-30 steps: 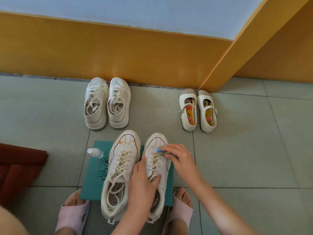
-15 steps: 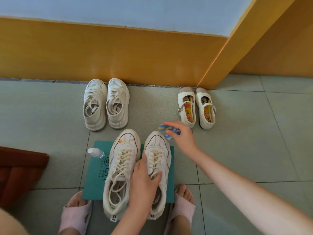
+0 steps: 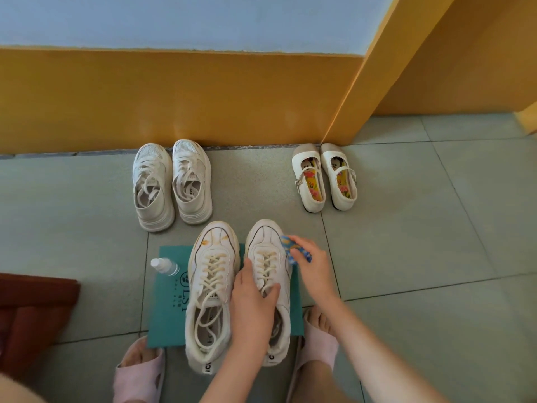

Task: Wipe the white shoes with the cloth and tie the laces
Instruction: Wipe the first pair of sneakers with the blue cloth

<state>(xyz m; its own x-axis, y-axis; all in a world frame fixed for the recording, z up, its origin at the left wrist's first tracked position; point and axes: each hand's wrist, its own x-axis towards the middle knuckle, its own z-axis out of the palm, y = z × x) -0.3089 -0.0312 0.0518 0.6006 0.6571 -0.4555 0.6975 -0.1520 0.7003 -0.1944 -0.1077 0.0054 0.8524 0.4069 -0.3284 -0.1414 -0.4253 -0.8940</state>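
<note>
Two white lace-up sneakers stand side by side on a teal mat (image 3: 168,312). The left sneaker (image 3: 210,289) has yellow stains on its toe and loose laces. My left hand (image 3: 252,309) grips the right sneaker (image 3: 266,242) over its tongue and laces, thumb on the right side. My right hand (image 3: 312,264) pinches a small blue and yellow cloth (image 3: 289,247) against the right side of that sneaker's toe.
A small clear spray bottle (image 3: 164,266) lies on the mat's left part. Another white sneaker pair (image 3: 171,184) and a pair of strapped flats (image 3: 324,175) stand by the orange wall. A dark red object (image 3: 32,312) sits at the left. My feet wear pink slippers (image 3: 139,373).
My right hand with the cloth lifted off the sneaker toward the flats, then came back down to the right side of the sneaker's toe. My left hand kept its grip.
</note>
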